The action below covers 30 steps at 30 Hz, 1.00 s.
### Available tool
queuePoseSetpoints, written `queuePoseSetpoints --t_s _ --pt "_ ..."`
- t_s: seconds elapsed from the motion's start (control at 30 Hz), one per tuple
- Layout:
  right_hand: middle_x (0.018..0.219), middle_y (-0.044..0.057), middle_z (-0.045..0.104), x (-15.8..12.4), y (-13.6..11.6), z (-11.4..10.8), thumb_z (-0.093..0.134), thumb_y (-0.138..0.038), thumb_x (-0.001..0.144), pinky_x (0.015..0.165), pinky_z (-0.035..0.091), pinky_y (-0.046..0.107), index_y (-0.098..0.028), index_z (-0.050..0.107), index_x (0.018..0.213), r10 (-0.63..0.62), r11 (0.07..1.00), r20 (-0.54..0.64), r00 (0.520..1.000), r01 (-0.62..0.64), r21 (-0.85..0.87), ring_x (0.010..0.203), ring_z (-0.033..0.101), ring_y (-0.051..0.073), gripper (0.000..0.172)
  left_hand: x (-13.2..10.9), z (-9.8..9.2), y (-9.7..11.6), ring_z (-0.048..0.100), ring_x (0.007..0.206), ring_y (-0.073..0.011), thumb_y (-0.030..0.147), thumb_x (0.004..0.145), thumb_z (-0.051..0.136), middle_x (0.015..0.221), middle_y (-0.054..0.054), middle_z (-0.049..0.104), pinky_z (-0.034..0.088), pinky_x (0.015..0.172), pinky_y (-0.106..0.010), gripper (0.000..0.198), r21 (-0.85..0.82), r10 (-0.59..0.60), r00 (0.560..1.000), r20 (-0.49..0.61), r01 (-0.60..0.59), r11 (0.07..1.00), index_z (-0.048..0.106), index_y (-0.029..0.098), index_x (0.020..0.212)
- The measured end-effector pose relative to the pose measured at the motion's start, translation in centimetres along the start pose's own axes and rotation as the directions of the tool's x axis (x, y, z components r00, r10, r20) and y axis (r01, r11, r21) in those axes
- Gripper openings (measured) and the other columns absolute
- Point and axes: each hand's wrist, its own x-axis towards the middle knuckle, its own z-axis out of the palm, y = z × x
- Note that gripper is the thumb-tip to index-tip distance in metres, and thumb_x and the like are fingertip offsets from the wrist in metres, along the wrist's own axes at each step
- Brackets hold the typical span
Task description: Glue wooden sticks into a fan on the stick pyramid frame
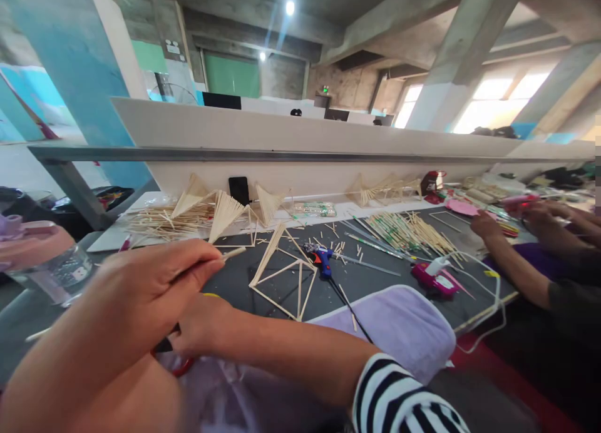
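Note:
My left hand (173,276) is closed around a thin wooden stick (235,253), whose tip sticks out past the thumb and fingertips. Just under it is my right hand (201,326), fingers curled around a red-handled tool (183,367); most of the tool is hidden, and a bit of yellow shows above the hand. A stick frame (300,289) stands on the dark table, right of my hands. Beyond it a blue glue gun (323,261) lies among short stick pieces. Behind my left hand stands a fan-shaped stick model (228,215).
Sticks (164,221) are piled at the back left, with more (399,233) at the right. A purple cloth (394,320) lies at the front edge, near a pink power strip (434,280) with a white cable. Another person's hands (488,226) are at the far right. A bottle (56,264) stands left.

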Motion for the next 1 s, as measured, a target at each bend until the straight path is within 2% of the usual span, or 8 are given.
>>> queuePoseSetpoints --t_s 0.1,0.27,0.33,0.4,0.47,0.67,0.8,1.0 --pt "0.089 0.003 0.067 -4.3 -0.4 -2.3 0.049 -0.032 0.080 0.060 0.043 0.023 -0.020 0.061 0.092 -0.072 0.997 -0.059 0.996 0.071 -0.010 0.079 0.061 0.018 0.021 1.6 1.4 -0.2 0.050 0.053 -0.0097 0.037 0.083 0.048 0.059 0.004 0.059 0.035 0.051 -0.022 0.025 0.062 0.041 0.973 0.229 -0.057 0.996 0.063 0.022 0.070" --pt "0.085 0.001 0.066 -12.7 0.5 -6.4 0.042 -0.017 0.086 0.070 0.045 0.022 -0.021 0.062 0.094 -0.142 0.990 -0.228 0.963 0.139 -0.029 0.079 0.060 0.012 0.022 3.1 3.8 -0.7 0.048 0.054 -0.0103 0.034 0.083 0.045 0.058 0.002 0.057 0.032 0.053 -0.022 0.026 0.070 0.022 0.934 0.356 -0.050 0.996 0.060 0.020 0.068" --pt "0.093 0.004 0.064 -14.7 1.1 -8.0 0.039 -0.015 0.088 0.077 0.046 0.024 -0.020 0.059 0.102 -0.132 0.991 -0.417 0.899 0.121 -0.054 0.088 0.059 0.013 0.025 3.1 4.4 -0.5 0.048 0.054 -0.0106 0.034 0.082 0.045 0.058 0.001 0.057 0.032 0.054 -0.022 0.026 0.041 0.046 0.928 0.370 -0.065 0.997 0.060 0.019 0.067" --pt "0.110 0.008 0.059 -15.4 1.9 -9.4 0.038 -0.016 0.089 0.086 0.046 0.029 -0.018 0.052 0.115 -0.135 0.990 -0.585 0.800 0.081 -0.117 0.105 0.054 0.016 0.030 3.0 4.7 0.0 0.047 0.053 -0.0109 0.034 0.081 0.045 0.058 0.001 0.056 0.032 0.053 -0.022 0.026 0.004 0.069 0.924 0.376 -0.076 0.997 0.061 0.019 0.067" --pt "0.121 0.011 0.053 -15.2 2.5 -10.2 0.037 -0.016 0.090 0.089 0.046 0.032 -0.018 0.045 0.124 -0.155 0.978 -0.625 0.765 0.032 -0.204 0.114 0.049 0.017 0.034 2.8 5.0 0.4 0.047 0.053 -0.0113 0.035 0.081 0.045 0.057 0.000 0.056 0.033 0.053 -0.022 0.026 -0.020 0.078 0.921 0.382 -0.077 0.997 0.061 0.020 0.068" --pt "0.100 0.007 0.061 -13.4 3.1 -11.0 0.041 -0.018 0.090 0.070 0.049 0.027 -0.018 0.046 0.119 -0.113 0.910 -0.424 0.898 -0.078 -0.407 0.088 0.058 0.016 0.030 3.0 5.4 1.4 0.051 0.057 -0.0130 0.033 0.081 0.045 0.062 -0.001 0.060 0.035 0.056 -0.023 0.023 0.013 0.076 0.929 0.362 -0.086 0.996 0.064 0.020 0.073" --pt "0.093 0.006 0.061 -12.9 2.8 -12.5 0.040 -0.017 0.089 0.059 0.045 0.025 -0.018 0.048 0.112 -0.132 0.844 -0.370 0.920 -0.091 -0.528 0.078 0.058 0.016 0.025 3.6 5.1 1.8 0.052 0.058 -0.0136 0.033 0.083 0.043 0.063 -0.001 0.061 0.034 0.055 -0.024 0.027 0.071 0.044 0.943 0.331 -0.071 0.995 0.063 0.019 0.072" --pt "0.089 0.008 0.062 -12.0 2.9 -15.7 0.041 -0.013 0.083 0.060 0.042 0.028 -0.014 0.056 0.097 -0.181 0.773 -0.312 0.933 -0.061 -0.632 0.076 0.058 0.018 0.021 4.7 6.0 1.8 0.052 0.057 -0.0122 0.031 0.079 0.046 0.059 0.002 0.059 0.033 0.056 -0.023 0.023 0.121 0.006 0.982 0.188 -0.029 0.992 0.063 0.019 0.069"
